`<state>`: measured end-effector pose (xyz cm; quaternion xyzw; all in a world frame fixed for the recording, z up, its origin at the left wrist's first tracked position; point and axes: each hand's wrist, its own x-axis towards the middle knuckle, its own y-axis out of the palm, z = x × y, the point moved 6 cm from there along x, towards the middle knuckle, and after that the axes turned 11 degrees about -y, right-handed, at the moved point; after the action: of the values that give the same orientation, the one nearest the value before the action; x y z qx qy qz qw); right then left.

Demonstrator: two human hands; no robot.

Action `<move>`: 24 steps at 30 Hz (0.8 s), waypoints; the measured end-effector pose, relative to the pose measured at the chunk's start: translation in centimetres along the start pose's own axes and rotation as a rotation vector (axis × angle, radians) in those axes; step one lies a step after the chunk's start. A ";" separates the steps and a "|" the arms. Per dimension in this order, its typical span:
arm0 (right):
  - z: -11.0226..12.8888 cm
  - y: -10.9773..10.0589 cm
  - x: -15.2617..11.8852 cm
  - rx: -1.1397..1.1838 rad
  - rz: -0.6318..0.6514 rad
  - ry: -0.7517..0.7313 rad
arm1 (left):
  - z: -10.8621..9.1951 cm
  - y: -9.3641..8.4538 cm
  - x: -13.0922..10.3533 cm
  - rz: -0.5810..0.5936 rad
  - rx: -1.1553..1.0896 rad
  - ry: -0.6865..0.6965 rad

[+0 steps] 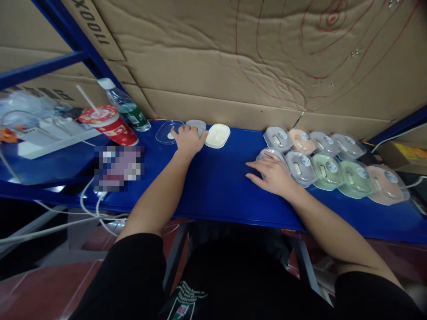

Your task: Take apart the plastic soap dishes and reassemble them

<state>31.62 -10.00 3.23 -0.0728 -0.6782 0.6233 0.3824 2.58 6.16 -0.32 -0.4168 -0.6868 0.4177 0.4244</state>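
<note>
My left hand lies palm down at the back of the blue table, thumb out to the side and fingers slightly bent. Its fingers reach over a clear plastic lid with a white round spot and the front of a pale grey dish. A cream dish is just right of the thumb. On the right, my right hand has its fingers stretched and spread. It rests against a clear-lidded container at the left end of the front row, partly hiding it.
Two rows of lidded containers in grey, green and peach fill the right side. At left stand a red paper cup with a straw, a water bottle, a power strip and cables. A cardboard wall closes the back.
</note>
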 end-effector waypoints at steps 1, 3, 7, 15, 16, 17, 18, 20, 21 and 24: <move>-0.2 -0.3 0.0 -0.003 -0.013 0.001 | 0.1 0.2 0.2 0.019 0.011 0.012; -0.6 -1.2 -0.1 -0.025 -0.042 0.013 | 0.2 0.3 0.5 0.034 0.015 0.038; -2.0 -2.1 -0.5 -0.134 -0.019 0.114 | -0.1 0.4 0.6 0.053 -0.006 0.083; -1.8 -0.7 -0.4 -0.024 0.110 0.026 | -1.1 0.2 -0.2 0.032 -0.064 0.173; -1.5 -0.7 -0.4 0.011 0.124 -0.006 | -1.3 0.1 -0.3 0.027 -0.068 0.186; -1.4 -0.6 -0.3 0.032 0.139 -0.022 | -1.4 0.0 -0.4 0.018 -0.070 0.189; -1.4 -0.5 -0.3 0.039 0.156 -0.020 | -1.4 -0.2 -0.5 0.002 -0.070 0.174; -1.6 -0.2 -0.5 0.015 0.198 0.020 | -1.1 -0.8 -0.5 -0.042 -0.068 0.097; -1.8 0.0 -0.7 -0.006 0.221 0.049 | -0.7 -1.1 -0.4 -0.065 -0.068 0.040; -2.4 0.6 -1.1 -0.049 0.266 0.134 | 0.8 -1.7 0.1 -0.069 -0.058 -0.115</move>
<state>33.60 -8.65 2.03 -0.2128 -0.6506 0.6454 0.3389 1.40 5.58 1.06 -0.3803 -0.7358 0.4058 0.3863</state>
